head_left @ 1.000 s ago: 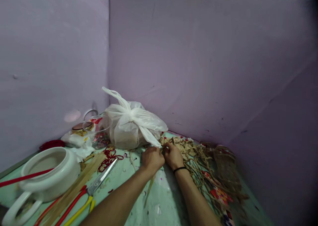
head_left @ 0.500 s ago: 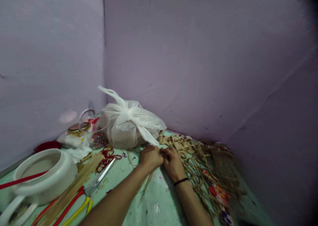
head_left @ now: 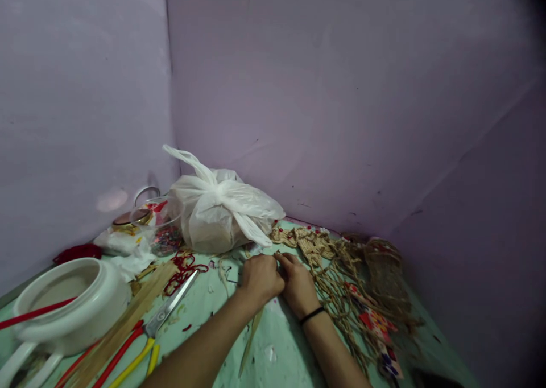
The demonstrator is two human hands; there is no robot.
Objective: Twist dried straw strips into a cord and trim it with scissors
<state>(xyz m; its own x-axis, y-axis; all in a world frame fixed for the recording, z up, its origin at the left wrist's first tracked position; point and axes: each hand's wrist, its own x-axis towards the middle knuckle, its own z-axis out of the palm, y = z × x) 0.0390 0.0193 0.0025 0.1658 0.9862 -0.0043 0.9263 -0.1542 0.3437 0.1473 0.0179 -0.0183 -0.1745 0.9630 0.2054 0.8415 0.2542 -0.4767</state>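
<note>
My left hand (head_left: 261,279) is closed in a fist, knuckles up, above the green tabletop (head_left: 273,365). Pressed against it is my right hand (head_left: 298,285), with its fingers bent and pinched together and a black band on the wrist. From beneath my left hand a tan fibre strand (head_left: 251,343) trails toward me; its upper end is hidden by the hand. What lies between the fingertips is too small and covered to make out. Just right of my hands spreads a heap of braided jute cord (head_left: 336,297), with knotted pieces (head_left: 314,244) behind.
Behind my hands sits a tied white plastic bag (head_left: 217,211) against the wall. To the left lie scissors (head_left: 164,314) with red and yellow handles, red cord (head_left: 184,271), flat tan fibre (head_left: 128,325), a white pot (head_left: 77,314) and a clear tub of beads (head_left: 165,234).
My fists have pressed closer together, the left rolling slightly over toward the right. The tan strand below them has shifted toward me. The view has moved a little.
</note>
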